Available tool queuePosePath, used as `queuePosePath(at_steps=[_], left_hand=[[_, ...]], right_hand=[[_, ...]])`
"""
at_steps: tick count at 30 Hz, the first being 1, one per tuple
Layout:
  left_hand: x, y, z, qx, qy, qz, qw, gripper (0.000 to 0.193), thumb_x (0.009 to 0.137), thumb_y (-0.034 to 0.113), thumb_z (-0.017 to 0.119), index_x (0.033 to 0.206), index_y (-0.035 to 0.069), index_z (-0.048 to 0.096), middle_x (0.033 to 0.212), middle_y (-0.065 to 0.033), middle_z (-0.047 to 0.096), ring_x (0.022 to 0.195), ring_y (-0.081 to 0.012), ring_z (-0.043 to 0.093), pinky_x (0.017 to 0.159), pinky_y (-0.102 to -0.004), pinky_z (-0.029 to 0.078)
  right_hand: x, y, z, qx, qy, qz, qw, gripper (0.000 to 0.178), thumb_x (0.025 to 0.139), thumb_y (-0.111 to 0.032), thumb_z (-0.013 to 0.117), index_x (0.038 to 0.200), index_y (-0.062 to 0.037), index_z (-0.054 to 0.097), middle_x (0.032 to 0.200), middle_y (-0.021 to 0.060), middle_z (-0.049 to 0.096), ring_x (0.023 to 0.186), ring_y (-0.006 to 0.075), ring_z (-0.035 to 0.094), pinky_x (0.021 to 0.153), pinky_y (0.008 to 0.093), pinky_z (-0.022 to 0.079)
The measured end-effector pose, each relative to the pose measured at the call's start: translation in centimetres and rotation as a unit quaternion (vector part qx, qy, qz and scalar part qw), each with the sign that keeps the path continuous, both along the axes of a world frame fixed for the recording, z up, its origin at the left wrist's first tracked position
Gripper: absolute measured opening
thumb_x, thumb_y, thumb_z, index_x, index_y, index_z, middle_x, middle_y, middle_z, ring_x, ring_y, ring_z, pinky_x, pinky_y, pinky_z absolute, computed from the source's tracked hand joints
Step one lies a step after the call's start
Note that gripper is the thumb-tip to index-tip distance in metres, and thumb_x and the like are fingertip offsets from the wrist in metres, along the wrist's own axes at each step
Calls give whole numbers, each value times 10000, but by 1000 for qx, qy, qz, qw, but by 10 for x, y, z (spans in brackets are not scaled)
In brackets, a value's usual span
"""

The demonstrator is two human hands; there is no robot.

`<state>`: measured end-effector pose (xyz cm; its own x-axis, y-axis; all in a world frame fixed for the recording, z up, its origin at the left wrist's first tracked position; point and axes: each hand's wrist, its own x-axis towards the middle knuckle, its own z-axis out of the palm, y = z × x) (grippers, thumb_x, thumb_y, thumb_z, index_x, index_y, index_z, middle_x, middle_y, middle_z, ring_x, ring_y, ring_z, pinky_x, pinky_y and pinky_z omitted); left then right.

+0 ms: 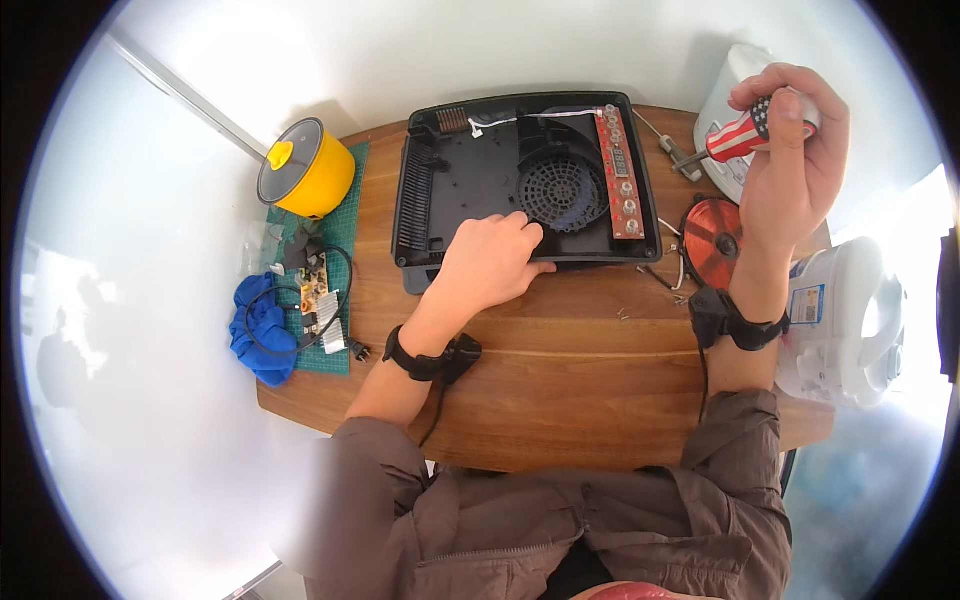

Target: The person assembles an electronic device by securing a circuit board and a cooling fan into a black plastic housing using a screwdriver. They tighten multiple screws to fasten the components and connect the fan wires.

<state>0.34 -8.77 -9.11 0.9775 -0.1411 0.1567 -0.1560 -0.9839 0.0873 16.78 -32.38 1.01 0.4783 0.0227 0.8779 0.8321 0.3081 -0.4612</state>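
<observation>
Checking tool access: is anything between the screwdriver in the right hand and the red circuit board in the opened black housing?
Nothing visible: the screwdriver in the right hand is held beside the housing, open wooden table between it and the red circuit board.

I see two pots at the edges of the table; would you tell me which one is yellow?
The yellow pot is the small lidded one at the table's far left corner, on the green mat. The other, a white cooker, stands at the right edge, beside the right hand's wrist.

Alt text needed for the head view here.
A left hand rests on an opened black plastic cooker housing on a round wooden table, while the right hand holds a striped-handled screwdriver. A yellow lidded pot stands left.
</observation>
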Motion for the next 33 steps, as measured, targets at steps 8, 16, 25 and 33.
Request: queuePosePath(at_steps=[8,16,25,33], left_hand=[[-8,12,1,-38,4,-46,998,404,858,401,785,983,47,636,866,-124,618,896,-327,660,752,-421,534],[-32,69,40,-197,58,-88,975,342,963,330,684,1200,87,643,1049,-142,677,1017,-365,651,866,-439,519],[-55,79,64,-149,-60,13,987,224,936,262,699,1075,94,643,958,-107,674,982,-337,672,802,-439,538],[-78,111,76,-18,-242,216,946,84,919,193,671,920,112,697,862,-79,704,881,-322,702,715,-430,563]], right_hand=[[-13,13,-1,-18,-7,27,999,209,1041,-57,558,1230,25,591,985,132,656,865,189,649,792,295,522],[-57,30,-1,-34,206,56,976,256,1047,-76,522,1278,20,579,848,117,609,602,121,534,425,224,475],[-69,66,-28,-102,146,244,953,225,1043,-105,569,1204,49,603,773,81,543,647,130,497,592,253,411],[-88,95,-30,-125,161,271,941,199,1039,-109,578,1164,42,616,735,59,531,607,121,489,557,251,408]])
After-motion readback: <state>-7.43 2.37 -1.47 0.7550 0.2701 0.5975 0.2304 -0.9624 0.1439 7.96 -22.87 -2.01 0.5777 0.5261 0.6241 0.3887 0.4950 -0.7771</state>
